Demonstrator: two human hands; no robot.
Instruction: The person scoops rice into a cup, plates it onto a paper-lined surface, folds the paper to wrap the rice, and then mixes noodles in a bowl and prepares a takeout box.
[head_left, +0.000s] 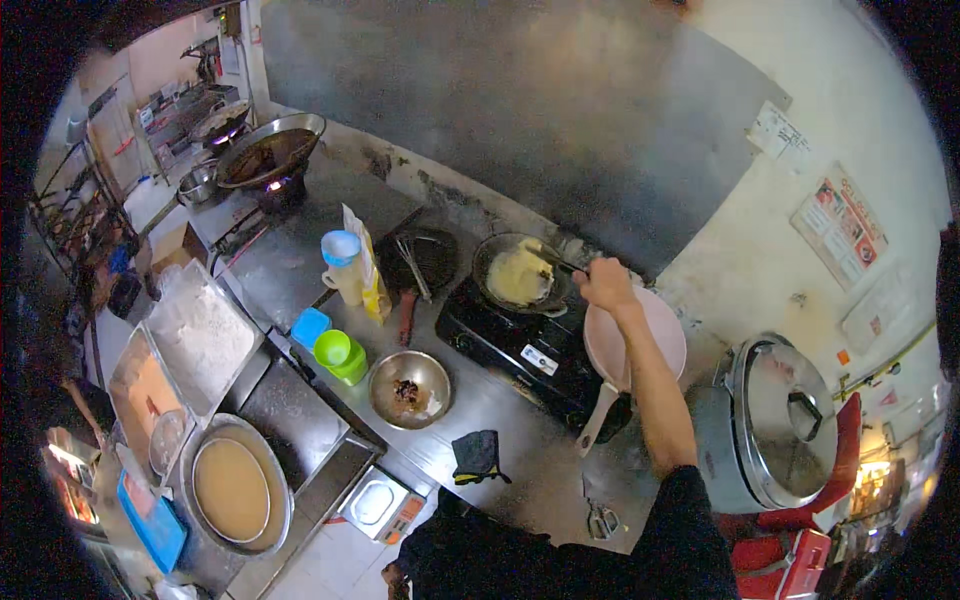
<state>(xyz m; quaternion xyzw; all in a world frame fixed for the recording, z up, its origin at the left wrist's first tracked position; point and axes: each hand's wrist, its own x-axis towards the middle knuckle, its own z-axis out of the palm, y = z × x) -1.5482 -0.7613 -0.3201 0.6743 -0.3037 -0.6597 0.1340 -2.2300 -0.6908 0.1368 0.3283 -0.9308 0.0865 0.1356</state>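
My right hand (609, 283) grips the dark handle of a cooking utensil (559, 261), probably a spatula. Its far end reaches into a small dark pan (480, 271) on the black portable stove (491, 352). Inside the pan spreads a pale yellow food (517, 274), with a small dark patch near its right side. A pale pink pan (660, 322) sits on the stove's right side, under my right forearm. Only a small part of my left hand (393, 576) shows beside my dark clothing at the bottom; its fingers cannot be made out.
Left of the stove are a grill pan (439, 251) with a whisk, a steel bowl (382, 390) holding dark bits, and green cups (349, 360). Scissors (602, 521) and a black cloth item (475, 454) lie near the counter's front. A large lidded pot (712, 435) stands right. A wok (304, 161) sits over flame.
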